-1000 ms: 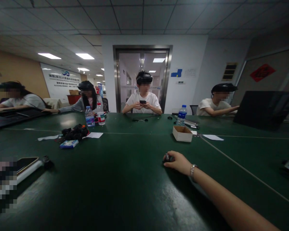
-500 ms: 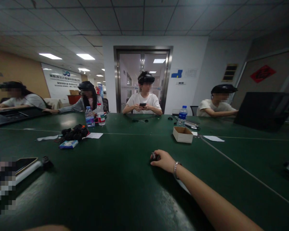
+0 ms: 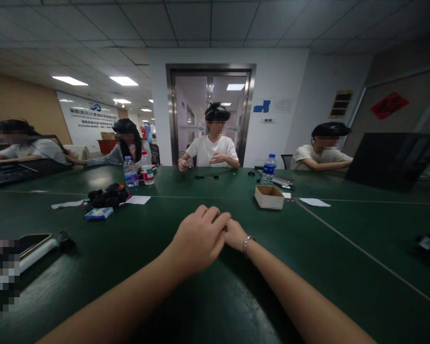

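My right hand (image 3: 235,235), with a silver bracelet (image 3: 246,244) at the wrist, is closed just above the green table (image 3: 215,306). Half a second ago its fingers pinched a small black object with a shiny metal part; that object is now hidden. My left hand (image 3: 199,235) reaches across from the left with curled fingers, meeting the right fingertips and covering them. What the left fingers grip, if anything, cannot be seen. Beyond my hands, to the right, stands a small open cardboard box (image 3: 268,201).
Two bottles (image 3: 131,173) stand back left, behind a black tangled bundle (image 3: 107,195) and a blue-white packet (image 3: 99,213). Another bottle (image 3: 268,169) is behind the box. A phone (image 3: 34,244) lies near left, and a large dark screen (image 3: 390,160) stands at right. Several people sit around the table.
My left hand has come up from the bottom edge to meet my right hand. The person opposite has parted their hands, which held a phone before. The view has shifted slightly.
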Demonstrator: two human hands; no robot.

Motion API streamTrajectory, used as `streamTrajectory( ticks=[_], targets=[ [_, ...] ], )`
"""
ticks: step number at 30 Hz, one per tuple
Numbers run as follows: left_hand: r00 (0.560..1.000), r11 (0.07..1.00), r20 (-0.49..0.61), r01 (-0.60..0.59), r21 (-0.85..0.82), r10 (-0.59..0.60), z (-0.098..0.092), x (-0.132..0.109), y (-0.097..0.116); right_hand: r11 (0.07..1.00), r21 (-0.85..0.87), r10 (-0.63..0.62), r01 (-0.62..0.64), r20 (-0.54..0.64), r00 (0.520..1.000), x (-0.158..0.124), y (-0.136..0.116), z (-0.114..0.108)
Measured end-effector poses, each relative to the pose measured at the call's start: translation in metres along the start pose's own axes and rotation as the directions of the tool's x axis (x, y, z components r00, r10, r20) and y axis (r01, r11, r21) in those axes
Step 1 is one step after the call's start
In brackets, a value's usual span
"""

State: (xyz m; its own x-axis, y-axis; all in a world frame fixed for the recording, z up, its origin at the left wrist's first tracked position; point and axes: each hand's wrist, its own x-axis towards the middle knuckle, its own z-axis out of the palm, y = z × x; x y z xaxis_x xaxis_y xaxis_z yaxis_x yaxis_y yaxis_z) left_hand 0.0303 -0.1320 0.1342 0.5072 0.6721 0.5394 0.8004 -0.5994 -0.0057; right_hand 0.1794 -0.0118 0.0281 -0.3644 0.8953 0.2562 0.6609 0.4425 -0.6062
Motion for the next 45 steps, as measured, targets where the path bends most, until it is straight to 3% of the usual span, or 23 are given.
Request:
streamTrajectory(
  ticks=[2,5,7,10,20,25,30,34,38,41,45],
  targets=[
    [0.980,0.978,0.050,0.197,-0.069,-0.194,0.035,0.017,-0.021,0.999,-0.045,-0.010,0.008,-0.045,0.999,-0.001,0.000,0.004],
    [0.890,0.859,0.257,0.439,-0.265,-0.376,0.083,0.028,-0.046,0.998,-0.065,0.012,-0.014,-0.037,0.999,-0.003,0.000,0.004],
    [0.855,0.765,0.345,0.507,-0.397,-0.387,0.106,0.027,-0.052,0.997,-0.071,0.009,-0.012,-0.031,0.999,-0.004,-0.001,0.003],
    [0.881,0.718,0.288,0.472,-0.511,-0.375,0.126,0.020,-0.049,0.995,-0.087,-0.042,0.040,-0.026,0.999,-0.005,-0.005,0.001],
    [0.909,0.799,0.096,0.403,-0.446,-0.405,0.129,0.006,-0.043,0.998,-0.058,-0.025,0.024,-0.030,0.999,-0.007,-0.005,0.002],
    [0.911,0.792,0.095,0.397,-0.463,-0.401,0.123,0.004,-0.044,0.999,0.043,0.035,-0.033,-0.041,0.999,-0.007,0.007,0.004],
    [0.877,0.691,0.086,0.429,-0.582,-0.472,0.125,0.005,-0.054,0.954,0.299,0.036,-0.006,-0.093,0.995,-0.008,0.007,0.006],
    [0.862,0.563,0.167,0.448,-0.694,-0.479,0.141,0.006,-0.067,0.852,0.513,0.141,-0.106,-0.029,0.990,-0.007,0.006,0.005],
    [0.855,0.466,0.203,0.443,-0.766,-0.478,0.150,0.006,-0.074,0.736,0.669,0.164,-0.108,-0.021,0.986,-0.005,0.009,0.003],
    [0.861,0.418,0.215,0.424,-0.804,-0.461,0.149,0.006,-0.076,0.670,0.736,0.180,-0.101,-0.029,0.983,-0.004,0.010,0.001],
    [0.853,0.408,0.246,0.449,-0.795,-0.460,0.146,0.007,-0.076,0.650,0.751,0.206,-0.115,-0.029,0.978,-0.005,0.011,0.000]
  ],
)
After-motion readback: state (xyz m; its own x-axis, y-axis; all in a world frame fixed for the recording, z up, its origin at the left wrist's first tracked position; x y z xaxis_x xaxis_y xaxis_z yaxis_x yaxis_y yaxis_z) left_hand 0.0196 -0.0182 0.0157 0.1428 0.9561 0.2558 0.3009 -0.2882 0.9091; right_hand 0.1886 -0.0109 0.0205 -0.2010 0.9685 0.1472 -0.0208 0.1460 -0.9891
